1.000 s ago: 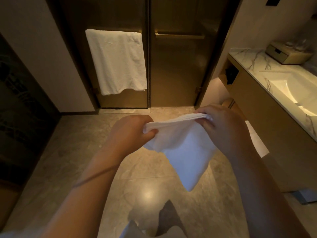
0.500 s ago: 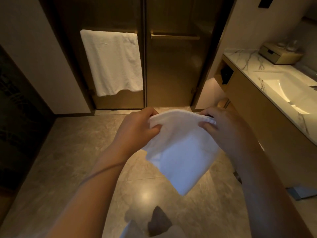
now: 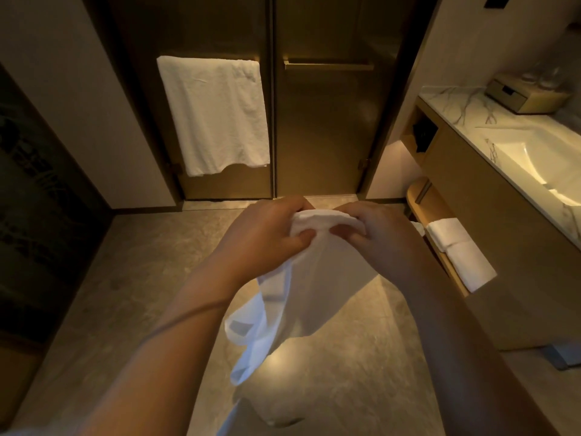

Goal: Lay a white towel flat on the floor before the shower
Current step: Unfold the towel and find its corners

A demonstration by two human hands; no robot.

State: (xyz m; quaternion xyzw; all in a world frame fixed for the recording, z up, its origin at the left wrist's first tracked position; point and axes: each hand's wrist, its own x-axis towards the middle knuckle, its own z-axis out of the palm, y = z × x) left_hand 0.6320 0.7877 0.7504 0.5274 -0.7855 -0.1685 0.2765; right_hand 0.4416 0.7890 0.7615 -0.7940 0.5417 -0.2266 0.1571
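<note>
Both hands, left (image 3: pixel 267 237) and right (image 3: pixel 382 239), pinch the towel's (image 3: pixel 317 294) bunched top edge above the floor (image 3: pixel 125 278); soft, light and limp, it seems best held by two corners.

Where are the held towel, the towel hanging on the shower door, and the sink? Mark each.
held towel (image 3: pixel 317 287), head view, middle of the hanging cloth.
hanging towel (image 3: pixel 217 114), head view, centre of its face.
sink (image 3: pixel 540 165), head view, basin's inner wall.

towel (image 3: pixel 314 287) between hands, above floor (image 3: pixel 132 278)
</note>
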